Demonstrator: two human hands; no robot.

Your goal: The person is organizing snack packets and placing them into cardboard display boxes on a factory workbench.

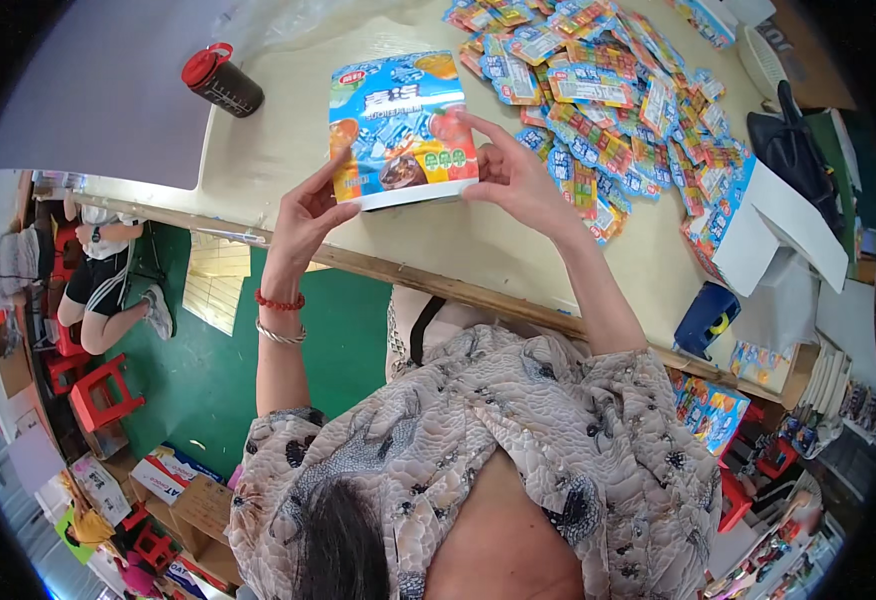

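Between my two hands is a brightly printed cardboard box point(398, 125), blue above and orange below, with a white lower edge. It rests on the cream tabletop near the front edge. My left hand point(308, 208) grips its lower left corner, fingers along the side and thumb at the bottom edge. On the opposite side my right hand point(518, 180) holds the right edge, with the thumb at the lower right corner. To the right of it spreads a loose pile of small colourful blister packs point(598, 95). The back and underside of the box are hidden.
A dark bottle with a red lid point(223, 82) stands at the table's left. On the right are an opened printed carton point(758, 225), a blue tape dispenser point(706, 318) and a black bag point(793, 150). Another person point(108, 265) sits at the left, near red stools point(103, 395).
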